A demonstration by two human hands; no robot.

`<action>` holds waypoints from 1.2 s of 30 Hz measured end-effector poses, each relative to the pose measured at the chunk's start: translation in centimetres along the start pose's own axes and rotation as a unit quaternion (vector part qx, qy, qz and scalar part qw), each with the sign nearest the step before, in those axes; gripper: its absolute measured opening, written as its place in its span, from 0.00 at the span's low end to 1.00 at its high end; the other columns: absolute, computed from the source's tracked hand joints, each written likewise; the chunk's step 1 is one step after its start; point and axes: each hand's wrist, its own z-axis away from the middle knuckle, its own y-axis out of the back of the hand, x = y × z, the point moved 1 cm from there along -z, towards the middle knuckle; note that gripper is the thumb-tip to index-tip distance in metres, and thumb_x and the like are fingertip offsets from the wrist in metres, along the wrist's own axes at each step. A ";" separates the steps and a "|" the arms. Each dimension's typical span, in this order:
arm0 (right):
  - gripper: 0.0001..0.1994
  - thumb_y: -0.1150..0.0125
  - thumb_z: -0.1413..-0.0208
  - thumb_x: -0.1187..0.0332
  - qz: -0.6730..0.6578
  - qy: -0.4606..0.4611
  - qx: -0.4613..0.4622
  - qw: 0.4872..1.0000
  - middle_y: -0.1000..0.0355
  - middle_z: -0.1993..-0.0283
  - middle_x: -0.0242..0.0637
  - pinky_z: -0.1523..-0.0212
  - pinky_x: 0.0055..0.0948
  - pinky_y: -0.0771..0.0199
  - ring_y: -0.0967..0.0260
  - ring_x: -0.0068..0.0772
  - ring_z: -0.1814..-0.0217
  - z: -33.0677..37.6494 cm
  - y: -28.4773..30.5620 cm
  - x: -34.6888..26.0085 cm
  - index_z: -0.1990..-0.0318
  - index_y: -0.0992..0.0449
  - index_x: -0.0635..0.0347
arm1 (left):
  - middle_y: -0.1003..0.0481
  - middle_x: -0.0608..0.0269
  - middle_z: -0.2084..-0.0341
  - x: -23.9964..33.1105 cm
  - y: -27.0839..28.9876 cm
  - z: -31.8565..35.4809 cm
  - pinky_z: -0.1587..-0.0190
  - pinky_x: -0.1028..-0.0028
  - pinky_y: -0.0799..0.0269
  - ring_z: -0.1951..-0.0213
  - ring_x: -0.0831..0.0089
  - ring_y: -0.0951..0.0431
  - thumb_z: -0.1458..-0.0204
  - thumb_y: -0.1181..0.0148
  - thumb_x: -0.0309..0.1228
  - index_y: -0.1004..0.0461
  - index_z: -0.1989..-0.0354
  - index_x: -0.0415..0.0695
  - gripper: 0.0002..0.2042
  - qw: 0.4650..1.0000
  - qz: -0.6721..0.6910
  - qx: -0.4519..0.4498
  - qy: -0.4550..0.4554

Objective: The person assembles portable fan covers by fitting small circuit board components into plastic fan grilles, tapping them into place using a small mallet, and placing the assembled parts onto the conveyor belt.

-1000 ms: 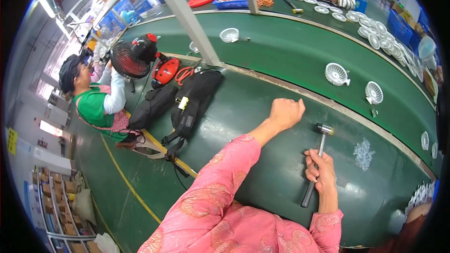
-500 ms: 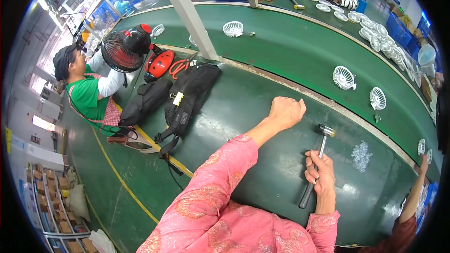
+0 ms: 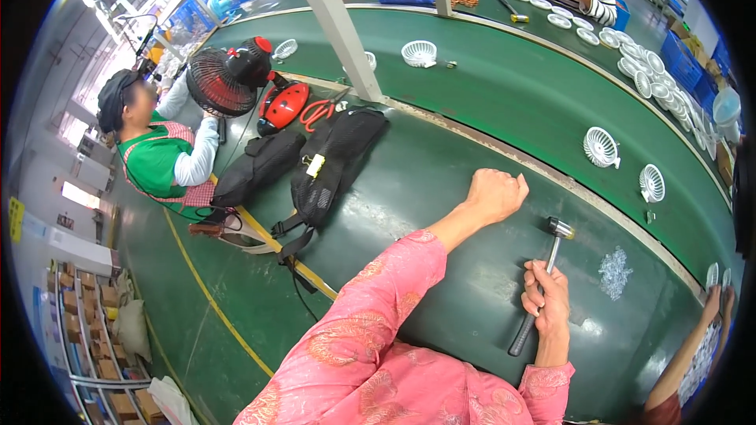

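My left hand (image 3: 496,195) is closed in a fist above the green table (image 3: 465,283), its fingers curled; anything inside them is hidden. My right hand (image 3: 546,297) grips a small hammer (image 3: 556,245) partway down its handle. The hammer's head points up and away, with a dark face on one side and a yellowish one on the other; its black grip sticks out below my palm. Beside it, to the right, lies a loose pile of small clear pieces (image 3: 615,273).
Beyond the table, a green conveyor belt (image 3: 504,94) carries white slatted fan covers (image 3: 601,147). At left are black bags (image 3: 331,161), red-handled pliers (image 3: 318,113) and a black-and-red fan (image 3: 224,83). Co-workers sit left, opposite and right; a white post (image 3: 335,24) rises near the belt.
The whole view has shifted a little, so most things sit farther right. The co-worker at left has moved their arms. At far right, a second hand shows at the white parts. My hands keep their pose.
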 end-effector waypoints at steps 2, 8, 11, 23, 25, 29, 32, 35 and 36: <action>0.09 0.44 0.38 0.69 -0.004 0.002 -0.001 1.000 0.31 0.74 0.33 0.92 0.18 0.50 0.52 0.13 0.89 -0.1 -0.1 0.0 0.59 0.27 0.67 | 0.25 0.52 0.87 -0.1 0.0 0.0 0.76 0.60 0.27 0.81 0.54 0.23 0.44 0.50 0.36 0.26 0.90 0.42 0.22 1.000 0.007 0.003 0.000; 0.09 0.44 0.38 0.69 0.004 0.003 0.008 1.000 0.32 0.74 0.32 0.92 0.18 0.52 0.52 0.13 0.90 -0.2 -0.1 0.1 0.60 0.27 0.67 | 0.25 0.52 0.87 -0.2 0.0 0.0 0.75 0.59 0.27 0.81 0.55 0.23 0.44 0.50 0.36 0.26 0.90 0.41 0.22 1.000 0.008 -0.004 0.002; 0.09 0.43 0.38 0.69 0.007 0.011 0.012 1.000 0.32 0.75 0.32 0.93 0.18 0.53 0.52 0.14 0.90 -0.1 -0.1 0.0 0.60 0.27 0.68 | 0.25 0.52 0.87 -0.1 -0.2 0.0 0.75 0.59 0.27 0.81 0.55 0.23 0.44 0.50 0.36 0.25 0.90 0.41 0.22 1.000 0.013 -0.008 0.003; 0.10 0.42 0.38 0.68 -0.017 0.004 0.010 1.000 0.31 0.74 0.34 0.90 0.19 0.48 0.51 0.14 0.89 -0.2 0.0 0.2 0.59 0.26 0.69 | 0.24 0.51 0.86 -0.4 -0.3 0.1 0.74 0.59 0.26 0.80 0.55 0.21 0.43 0.51 0.36 0.25 0.89 0.42 0.22 1.000 0.006 -0.023 -0.001; 0.10 0.42 0.38 0.68 -0.019 0.004 0.016 1.000 0.31 0.74 0.34 0.90 0.19 0.48 0.50 0.14 0.89 -0.1 -0.4 0.0 0.59 0.26 0.68 | 0.25 0.51 0.86 -0.4 0.0 0.1 0.75 0.58 0.27 0.80 0.53 0.22 0.42 0.52 0.37 0.26 0.89 0.41 0.23 1.000 0.020 -0.021 0.002; 0.09 0.43 0.37 0.68 -0.018 0.007 0.023 1.000 0.31 0.74 0.33 0.92 0.17 0.51 0.52 0.12 0.90 -0.1 -0.3 0.0 0.60 0.26 0.67 | 0.26 0.51 0.88 -0.2 0.1 0.0 0.76 0.59 0.27 0.82 0.55 0.23 0.44 0.49 0.36 0.26 0.91 0.41 0.22 1.000 0.019 -0.003 -0.002; 0.10 0.43 0.37 0.68 -0.018 0.008 0.020 1.000 0.31 0.74 0.33 0.92 0.17 0.51 0.52 0.12 0.90 -0.1 -0.2 -0.1 0.60 0.26 0.68 | 0.26 0.50 0.88 -0.2 0.0 -0.1 0.76 0.59 0.27 0.82 0.54 0.23 0.44 0.49 0.36 0.26 0.90 0.41 0.22 1.000 0.019 -0.009 0.002; 0.10 0.41 0.39 0.67 -0.023 0.006 0.021 0.999 0.31 0.74 0.33 0.90 0.19 0.47 0.50 0.14 0.89 0.1 -0.2 -0.1 0.60 0.26 0.68 | 0.26 0.50 0.88 -0.1 0.1 -0.1 0.75 0.58 0.27 0.81 0.54 0.23 0.43 0.50 0.37 0.27 0.90 0.41 0.23 1.000 0.023 -0.020 0.002; 0.10 0.41 0.38 0.68 -0.027 0.016 0.022 0.999 0.31 0.74 0.33 0.90 0.19 0.47 0.50 0.14 0.89 0.2 -0.2 0.0 0.60 0.26 0.69 | 0.26 0.50 0.88 -0.1 0.2 -0.1 0.75 0.58 0.27 0.81 0.54 0.23 0.43 0.50 0.37 0.27 0.90 0.41 0.23 0.999 0.025 -0.020 0.001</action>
